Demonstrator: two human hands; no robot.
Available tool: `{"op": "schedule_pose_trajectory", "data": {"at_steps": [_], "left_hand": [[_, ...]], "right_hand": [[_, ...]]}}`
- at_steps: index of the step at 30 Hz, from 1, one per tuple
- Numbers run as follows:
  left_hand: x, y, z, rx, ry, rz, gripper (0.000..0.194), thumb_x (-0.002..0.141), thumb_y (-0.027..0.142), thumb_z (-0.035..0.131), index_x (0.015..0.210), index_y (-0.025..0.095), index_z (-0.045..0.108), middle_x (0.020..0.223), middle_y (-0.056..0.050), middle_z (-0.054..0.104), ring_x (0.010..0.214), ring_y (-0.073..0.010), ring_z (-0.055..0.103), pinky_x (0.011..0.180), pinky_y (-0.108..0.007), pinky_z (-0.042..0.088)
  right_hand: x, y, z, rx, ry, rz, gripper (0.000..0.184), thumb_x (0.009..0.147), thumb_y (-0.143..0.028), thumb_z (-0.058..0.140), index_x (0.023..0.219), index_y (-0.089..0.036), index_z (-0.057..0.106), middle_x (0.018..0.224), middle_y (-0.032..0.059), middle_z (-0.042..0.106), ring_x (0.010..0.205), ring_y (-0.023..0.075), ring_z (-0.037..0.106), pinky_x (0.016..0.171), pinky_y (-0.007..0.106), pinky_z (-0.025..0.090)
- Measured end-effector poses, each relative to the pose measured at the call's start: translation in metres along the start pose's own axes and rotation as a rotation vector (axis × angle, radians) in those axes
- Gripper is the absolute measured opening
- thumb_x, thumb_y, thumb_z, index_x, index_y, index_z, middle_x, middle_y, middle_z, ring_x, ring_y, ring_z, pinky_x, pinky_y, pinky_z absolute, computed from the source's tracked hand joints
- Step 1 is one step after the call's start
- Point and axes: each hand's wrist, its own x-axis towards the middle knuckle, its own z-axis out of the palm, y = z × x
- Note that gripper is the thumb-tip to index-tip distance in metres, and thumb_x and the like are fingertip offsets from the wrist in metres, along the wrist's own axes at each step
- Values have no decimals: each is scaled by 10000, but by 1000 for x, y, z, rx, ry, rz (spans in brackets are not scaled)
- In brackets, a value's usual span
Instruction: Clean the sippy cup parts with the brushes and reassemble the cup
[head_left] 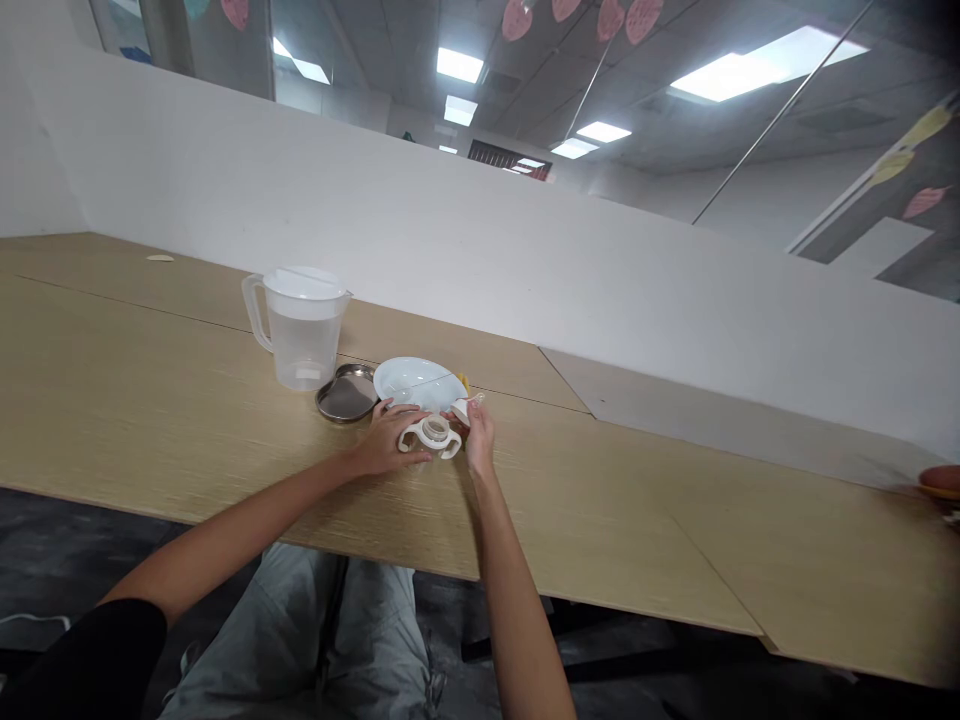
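Observation:
A clear baby bottle with two white side handles stands upright with its mouth uncovered. My left hand is wrapped round its left side, thumb low at the front. Just right of the bottle, my right hand pinches a white bottle top with a clear teat, apart from the bottle's neck. Directly behind both hands lies a white oval bowl. A small yellow thing shows by the bowl's right edge, mostly hidden.
Left of the bowl sits a shallow metal dish. Behind that stands a clear plastic pitcher with a white lid. The wooden table meets a white wall at the back. An orange-brown bowl is at the far right edge.

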Motion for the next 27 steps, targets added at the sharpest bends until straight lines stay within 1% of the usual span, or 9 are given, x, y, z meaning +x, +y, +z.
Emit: {"op": "schedule_pose_trajectory", "data": {"at_steps": [5,10,13,16,18,20,22,25,27], "left_hand": [[-1,1,-1,11,2,0,638,763,568,645,1291,232,518,1334,-98,556,1289,-272,443,1129,-447,162],[-1,-1,0,12,-13,-3,651,761,576,644,1306,246,508,1327,-87,565,1309,-279,423,1129,-459,152],[0,-3,2,15,15,0,741,717,619,665,1329,240,488,1335,-99,556,1297,-289,432,1127,-459,155],[0,-5,0,31,29,29,842,692,665,656,1381,235,436,1374,-111,518,1301,-302,419,1132,-461,142],[0,-6,-3,32,7,54,788,759,658,590,1404,241,410,1386,-107,506,1313,-293,403,1137,-458,128],[0,-7,-6,23,-26,61,665,856,608,487,1411,252,402,1384,-95,511,1320,-275,392,1140,-458,112],[-1,-7,-9,19,-38,50,566,917,545,400,1405,257,411,1372,-82,525,1320,-260,389,1143,-461,91],[-1,-9,-12,41,2,34,498,947,480,349,1383,261,442,1339,-62,556,1314,-248,393,1149,-462,64],[0,-12,-14,71,40,30,471,952,458,345,1366,267,466,1309,-51,583,1311,-248,394,1147,-474,54]], "right_hand": [[0,1,1,-2,-5,-10,479,725,-661,611,836,-195,604,702,-2,645,666,165,647,628,280,510],[1,2,1,20,-18,32,509,689,-678,625,868,-202,600,720,1,650,695,177,653,584,270,499],[1,1,1,3,-27,30,527,700,-686,605,911,-203,599,742,11,663,722,188,660,565,266,492],[-1,0,1,-14,-56,15,514,728,-677,586,925,-203,600,758,17,672,736,187,662,590,271,500],[-2,0,1,-1,-79,18,497,735,-666,588,919,-205,597,764,15,673,741,188,667,601,273,506],[-3,0,2,30,-85,34,501,720,-666,605,921,-207,589,770,13,676,753,195,675,597,273,511],[-3,0,3,50,-71,48,522,703,-673,613,938,-208,582,785,18,685,762,201,678,548,258,498],[-3,-1,3,16,-31,44,551,718,-687,576,982,-203,581,799,32,698,704,188,659,425,220,416],[-2,-1,2,-14,12,23,568,721,-696,558,984,-193,590,777,32,698,650,172,638,403,213,384]]}}
